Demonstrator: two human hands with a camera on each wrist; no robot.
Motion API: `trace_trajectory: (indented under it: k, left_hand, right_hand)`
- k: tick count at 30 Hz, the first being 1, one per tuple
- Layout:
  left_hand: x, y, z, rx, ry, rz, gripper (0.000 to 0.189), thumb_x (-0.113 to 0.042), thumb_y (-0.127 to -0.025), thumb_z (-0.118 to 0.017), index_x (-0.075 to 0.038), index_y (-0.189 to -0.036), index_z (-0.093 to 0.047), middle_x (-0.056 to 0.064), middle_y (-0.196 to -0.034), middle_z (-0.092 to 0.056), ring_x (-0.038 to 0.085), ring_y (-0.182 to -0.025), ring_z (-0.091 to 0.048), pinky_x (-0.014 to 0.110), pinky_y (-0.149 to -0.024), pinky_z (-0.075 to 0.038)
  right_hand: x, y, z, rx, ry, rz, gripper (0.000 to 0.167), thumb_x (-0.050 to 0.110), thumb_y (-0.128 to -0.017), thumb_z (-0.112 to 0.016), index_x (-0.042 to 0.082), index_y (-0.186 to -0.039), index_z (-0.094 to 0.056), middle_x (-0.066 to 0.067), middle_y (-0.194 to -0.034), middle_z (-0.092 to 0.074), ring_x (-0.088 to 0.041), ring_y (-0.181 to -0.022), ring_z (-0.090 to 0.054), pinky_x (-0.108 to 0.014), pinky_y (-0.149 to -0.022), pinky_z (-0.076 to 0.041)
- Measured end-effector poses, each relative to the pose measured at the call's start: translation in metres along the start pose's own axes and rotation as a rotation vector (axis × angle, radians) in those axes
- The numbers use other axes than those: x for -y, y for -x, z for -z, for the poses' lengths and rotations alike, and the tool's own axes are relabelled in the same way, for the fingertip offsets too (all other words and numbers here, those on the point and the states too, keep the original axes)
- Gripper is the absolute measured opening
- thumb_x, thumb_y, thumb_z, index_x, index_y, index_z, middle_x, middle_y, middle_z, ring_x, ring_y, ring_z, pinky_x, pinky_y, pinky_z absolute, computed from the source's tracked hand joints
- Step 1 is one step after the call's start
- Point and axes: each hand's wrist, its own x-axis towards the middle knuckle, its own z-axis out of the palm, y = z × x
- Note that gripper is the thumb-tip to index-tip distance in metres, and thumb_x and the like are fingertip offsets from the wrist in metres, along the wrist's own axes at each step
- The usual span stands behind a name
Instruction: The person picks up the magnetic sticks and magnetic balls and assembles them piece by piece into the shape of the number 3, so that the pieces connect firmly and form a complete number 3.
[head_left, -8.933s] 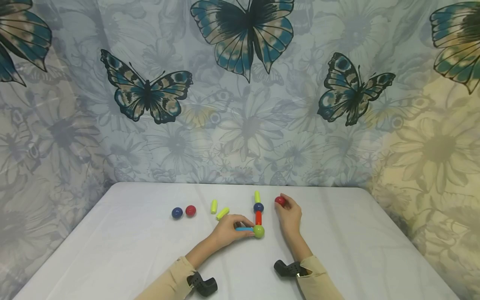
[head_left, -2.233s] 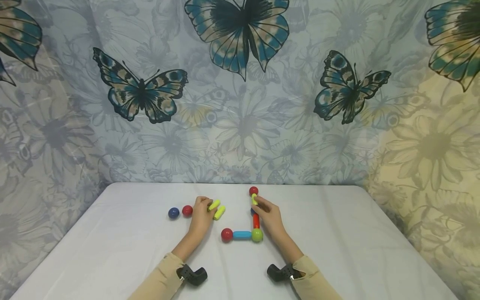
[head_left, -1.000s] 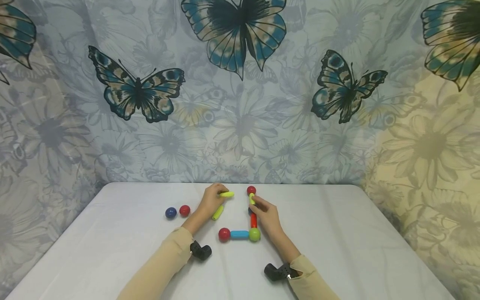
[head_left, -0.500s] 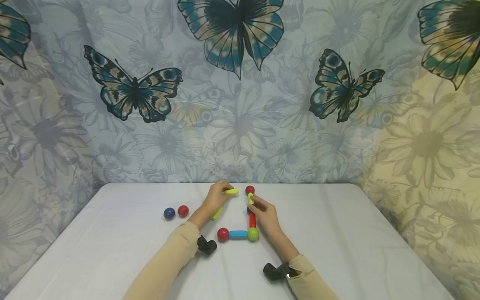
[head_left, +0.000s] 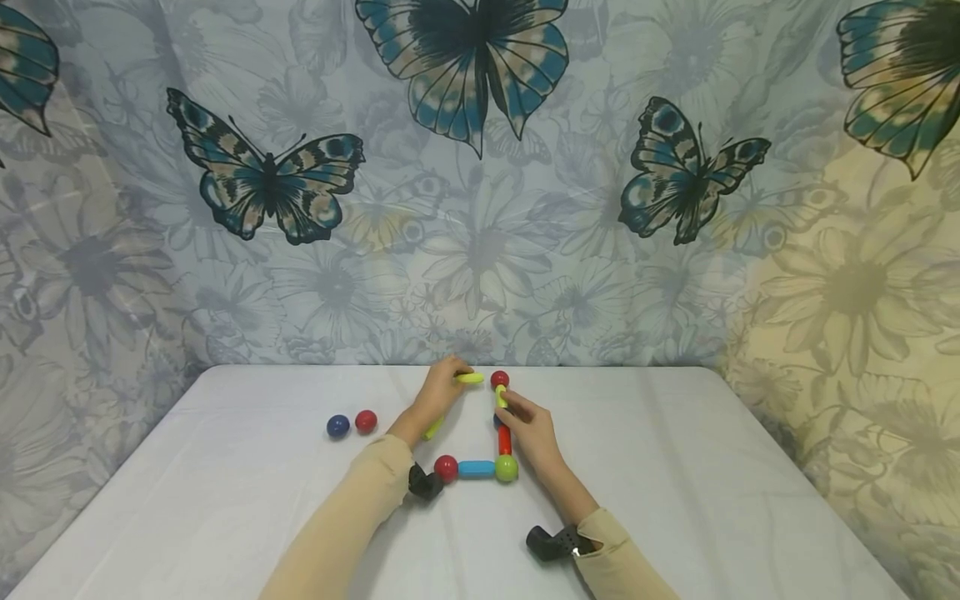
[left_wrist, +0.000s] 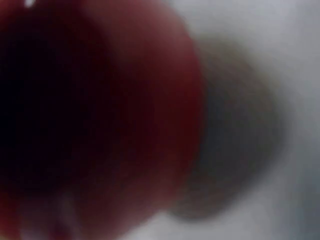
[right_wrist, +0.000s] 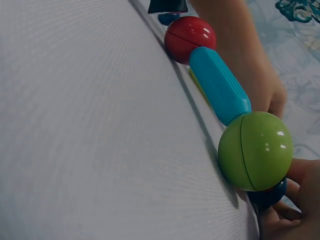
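Note:
In the head view my left hand (head_left: pixel 437 392) pinches a yellow-green rod (head_left: pixel 470 378), whose free tip points at a red ball (head_left: pixel 499 380) with a small gap between. That ball tops a chain: a yellow-green rod (head_left: pixel 501 395), a dark blue ball (head_left: pixel 497 419), a red rod (head_left: pixel 505 441) and a green ball (head_left: pixel 506 468). From the green ball a light blue rod (head_left: pixel 476 469) runs left to another red ball (head_left: pixel 446 468). My right hand (head_left: pixel 534 429) grips the chain around its upper rod and blue ball, partly hiding both. The left wrist view is filled by a blurred red ball (left_wrist: pixel 150 110).
Another yellow-green rod (head_left: pixel 432 428) lies under my left wrist, partly covered. A loose blue ball (head_left: pixel 338 427) and red ball (head_left: pixel 366 422) sit on the left of the white table (head_left: pixel 187 500). A butterfly-print cloth (head_left: pixel 480 275) hangs behind it.
Earlier my left hand held the light blue rod and my right a red ball, now at the chain's far end. Lately the left hand picked up a yellow-green rod and carried it right.

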Motion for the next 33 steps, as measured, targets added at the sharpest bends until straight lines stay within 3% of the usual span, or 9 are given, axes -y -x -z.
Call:
trace_trajectory:
  k: [13, 22, 28, 32, 33]
  left_hand:
    - [-0.007, -0.007, -0.003, 0.022, 0.000, 0.029, 0.022, 0.009, -0.086, -0.064, 0.003, -0.107, -0.068, 0.014, -0.110, -0.066, 0.029, -0.109, -0.062, 0.037, -0.098, -0.053]
    - [-0.014, -0.008, -0.008, 0.019, -0.043, -0.007, 0.020, 0.011, -0.084, -0.064, 0.005, -0.102, -0.069, 0.015, -0.106, -0.067, 0.031, -0.107, -0.063, 0.036, -0.096, -0.053]
    - [-0.008, -0.007, -0.010, -0.005, -0.059, -0.039, 0.022, 0.012, -0.080, -0.067, 0.003, -0.100, -0.070, 0.013, -0.104, -0.067, 0.029, -0.105, -0.064, 0.030, -0.093, -0.054]
    - [-0.005, -0.007, -0.010, 0.014, -0.057, -0.011, 0.024, 0.011, -0.082, -0.067, 0.002, -0.104, -0.070, 0.014, -0.110, -0.065, 0.030, -0.107, -0.063, 0.034, -0.094, -0.054]
    - [-0.006, -0.007, -0.010, 0.029, -0.049, 0.020, 0.025, 0.011, -0.083, -0.065, 0.002, -0.106, -0.069, 0.015, -0.113, -0.065, 0.031, -0.109, -0.062, 0.037, -0.097, -0.053]
  right_hand:
    - [-0.001, 0.000, 0.000, 0.005, -0.011, 0.029, 0.041, 0.015, -0.091, -0.068, 0.004, -0.130, -0.061, -0.014, -0.144, -0.054, -0.032, -0.136, -0.048, -0.040, -0.110, -0.042]
    - [-0.001, 0.001, 0.000, -0.006, -0.006, 0.026, 0.040, 0.015, -0.091, -0.068, 0.005, -0.129, -0.062, -0.012, -0.142, -0.056, -0.031, -0.136, -0.049, -0.040, -0.111, -0.042]
    - [0.000, 0.001, 0.000, 0.003, -0.009, 0.033, 0.041, 0.016, -0.091, -0.068, 0.005, -0.130, -0.062, -0.012, -0.142, -0.056, -0.031, -0.136, -0.049, -0.040, -0.112, -0.041]
    - [0.011, 0.006, 0.001, 0.015, -0.016, 0.025, 0.041, 0.013, -0.092, -0.067, 0.001, -0.131, -0.060, -0.015, -0.143, -0.054, -0.033, -0.137, -0.047, -0.041, -0.113, -0.040]
    - [0.015, 0.009, 0.002, 0.019, -0.014, 0.027, 0.041, 0.012, -0.092, -0.067, 0.000, -0.131, -0.059, -0.016, -0.143, -0.054, -0.034, -0.137, -0.047, -0.042, -0.112, -0.040]
